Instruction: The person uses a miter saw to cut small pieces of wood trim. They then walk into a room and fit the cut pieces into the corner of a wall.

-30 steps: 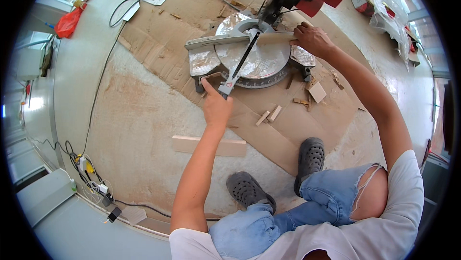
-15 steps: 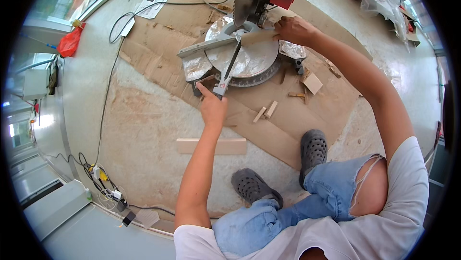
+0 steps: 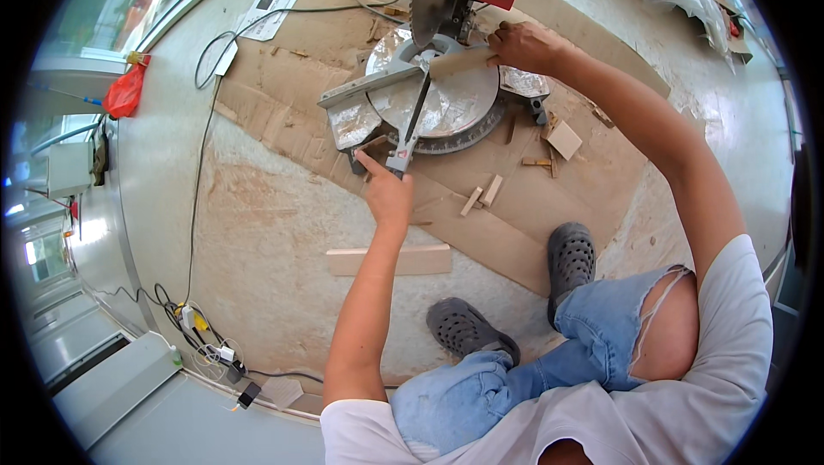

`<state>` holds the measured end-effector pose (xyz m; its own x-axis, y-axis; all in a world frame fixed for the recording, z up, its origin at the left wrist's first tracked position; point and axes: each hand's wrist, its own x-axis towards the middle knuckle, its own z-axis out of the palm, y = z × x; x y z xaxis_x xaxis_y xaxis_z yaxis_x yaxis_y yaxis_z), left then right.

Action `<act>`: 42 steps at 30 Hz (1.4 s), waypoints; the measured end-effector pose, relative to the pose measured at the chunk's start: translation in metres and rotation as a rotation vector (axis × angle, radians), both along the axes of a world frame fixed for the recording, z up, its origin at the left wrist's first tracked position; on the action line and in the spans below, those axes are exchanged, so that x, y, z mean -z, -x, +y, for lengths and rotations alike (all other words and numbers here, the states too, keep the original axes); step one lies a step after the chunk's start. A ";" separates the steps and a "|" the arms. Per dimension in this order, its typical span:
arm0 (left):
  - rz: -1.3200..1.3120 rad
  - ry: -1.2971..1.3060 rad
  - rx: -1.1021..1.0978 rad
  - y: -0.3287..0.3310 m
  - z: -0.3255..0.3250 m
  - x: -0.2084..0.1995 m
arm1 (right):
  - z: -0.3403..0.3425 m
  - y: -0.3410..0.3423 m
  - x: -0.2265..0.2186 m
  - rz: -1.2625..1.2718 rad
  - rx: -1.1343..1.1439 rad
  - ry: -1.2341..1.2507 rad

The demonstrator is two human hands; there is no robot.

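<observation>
A miter saw stands on the floor ahead of me, its round silver table (image 3: 468,105) below a raised blade (image 3: 423,19) and a red and black head. My right hand (image 3: 530,46) is closed on the end of a short wooden board (image 3: 457,63), which lies across the saw table along the fence (image 3: 352,92). At the front of the saw, my left hand (image 3: 390,197) grips the table's miter handle (image 3: 397,166), the index finger reaching out to the left. The palm covers most of that handle. The blade is above the board, apart from it.
Flattened cardboard (image 3: 292,122) lies beneath the saw. Small wood offcuts (image 3: 491,190) and a square block (image 3: 564,140) are scattered to the right. A longer board (image 3: 388,260) rests nearer me. A black cable (image 3: 196,199) runs along the left. My clogs (image 3: 571,261) are close by.
The whole view has shifted slightly. Both hands keep their holds on the handle and the board, and the blade stays raised.
</observation>
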<state>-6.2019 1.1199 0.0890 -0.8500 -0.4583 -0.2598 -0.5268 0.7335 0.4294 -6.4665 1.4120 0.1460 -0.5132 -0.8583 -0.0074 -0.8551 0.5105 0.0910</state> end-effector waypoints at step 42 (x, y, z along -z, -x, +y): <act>0.156 -0.196 -0.039 -0.012 0.002 0.009 | -0.005 -0.007 -0.006 -0.084 0.094 -0.024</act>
<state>-6.1900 1.1214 0.0803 -0.8696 -0.4449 -0.2141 -0.4690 0.6087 0.6399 -6.4597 1.4069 0.1517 -0.5884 -0.8052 -0.0738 -0.8084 0.5876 0.0348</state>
